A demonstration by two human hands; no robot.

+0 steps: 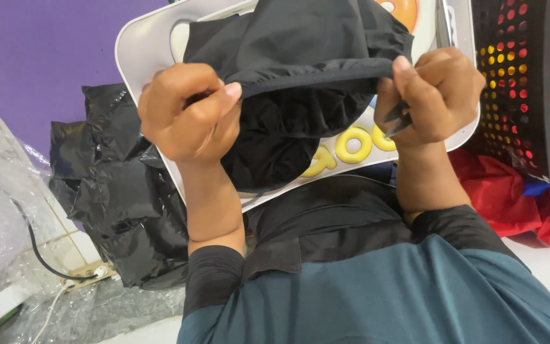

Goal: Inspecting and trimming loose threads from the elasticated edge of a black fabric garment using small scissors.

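Fingers of the left hand (189, 114) pinch the hem of a black cloth (300, 76), stretched taut across to the right hand (434, 95), which grips its other end with small snips (394, 124). Beneath lies a white tray (141, 51); a black basket (514, 76) stands right.

Single head-worn view, facing steeply down, close range — hands at 12 o'clock, wearer's torso at 6 o'clock, no second view.
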